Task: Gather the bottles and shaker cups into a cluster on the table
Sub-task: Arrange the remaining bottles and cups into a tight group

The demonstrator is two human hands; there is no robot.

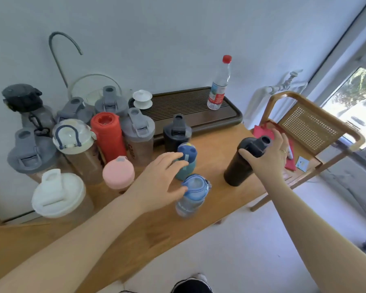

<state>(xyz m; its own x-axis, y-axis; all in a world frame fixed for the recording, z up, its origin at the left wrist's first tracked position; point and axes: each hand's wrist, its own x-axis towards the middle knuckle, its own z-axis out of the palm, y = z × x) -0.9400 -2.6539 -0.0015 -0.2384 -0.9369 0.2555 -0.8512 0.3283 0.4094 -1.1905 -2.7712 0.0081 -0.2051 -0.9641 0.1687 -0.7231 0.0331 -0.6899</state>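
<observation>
Several bottles and shaker cups stand crowded at the left of the wooden table (220, 199), among them a red bottle (108, 136), a pink-lidded cup (118, 173) and a white-lidded shaker (58, 193). My right hand (268, 157) grips a black shaker bottle (241, 163) near its top, apart at the right. My left hand (163, 178) hovers with spread fingers, touching a teal bottle with a blue cap (186, 159) and a clear blue-lidded bottle (193, 193). A black shaker (177, 132) stands just behind them.
A dark slatted tea tray (230, 115) lies at the back, with a red-capped water bottle (219, 85) and a white lidded cup (142, 99) on it. A wooden cane chair (309, 123) with red items stands right of the table. A hooked faucet (59, 60) rises by the wall.
</observation>
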